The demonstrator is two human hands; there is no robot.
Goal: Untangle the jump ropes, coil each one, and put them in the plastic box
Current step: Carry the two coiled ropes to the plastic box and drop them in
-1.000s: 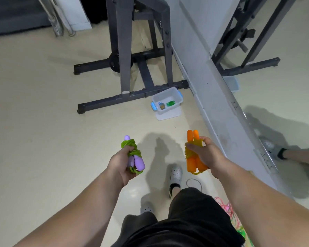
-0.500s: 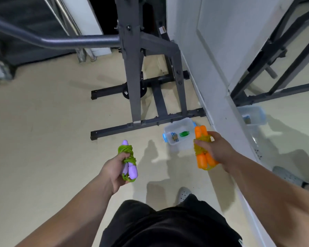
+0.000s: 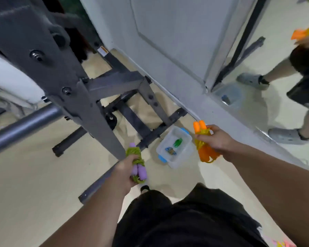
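Observation:
My left hand [image 3: 126, 171] grips a coiled green jump rope with purple handles [image 3: 138, 165]. My right hand [image 3: 217, 140] grips a coiled yellow-orange jump rope with orange handles [image 3: 202, 142]. Between the two hands, on the floor, stands a clear plastic box with blue clips [image 3: 181, 157]; a small green item [image 3: 177, 142] and a blue-tan item [image 3: 170, 151] lie inside it. The orange rope hangs just right of the box's rim.
A grey steel gym rack [image 3: 89, 97] rises close on the left, its floor bars [image 3: 150, 134] touching the box's far side. A grey wall panel and mirror [image 3: 275, 77] run along the right. Bright rope bits [image 3: 282, 244] lie at the bottom right.
I have walked forward: the box and rack are much nearer now. Both hands still hold their coiled ropes, now flanking the box.

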